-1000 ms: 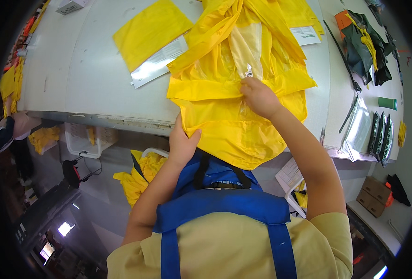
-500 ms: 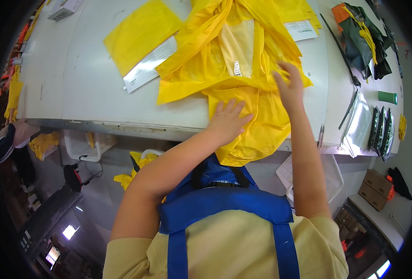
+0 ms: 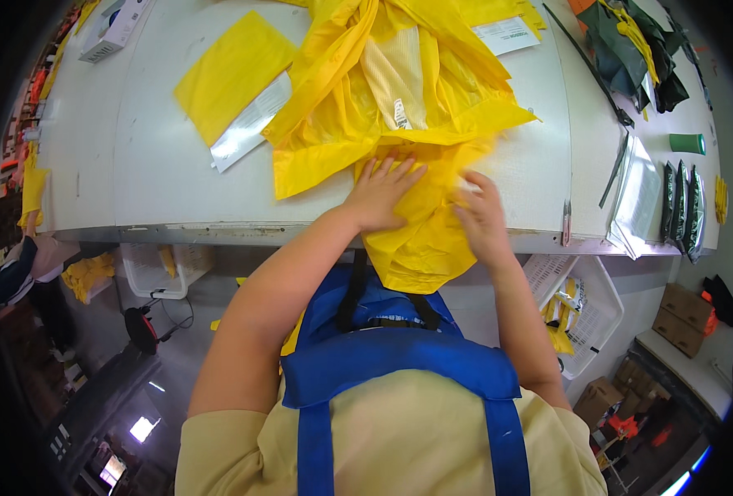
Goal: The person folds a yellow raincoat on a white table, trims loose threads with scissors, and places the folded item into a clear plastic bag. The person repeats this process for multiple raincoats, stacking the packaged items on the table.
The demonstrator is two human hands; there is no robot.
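Note:
A yellow raincoat lies spread on the white table, its lower part hanging over the near edge. My left hand lies flat with fingers spread on the yellow fabric near the table edge. Just to the right, my right hand curls its fingers around a fold of the same fabric. A mesh lining with a small white tag shows inside the coat.
A flat yellow packet with a clear bag lies left of the coat. At the right are dark green garments, clear bags, a green cylinder and dark packets. White baskets stand under the table.
Both hands have moved down toward the near table edge. The left hand came up from below the edge onto the fabric, and the right hand slid down from the coat's middle.

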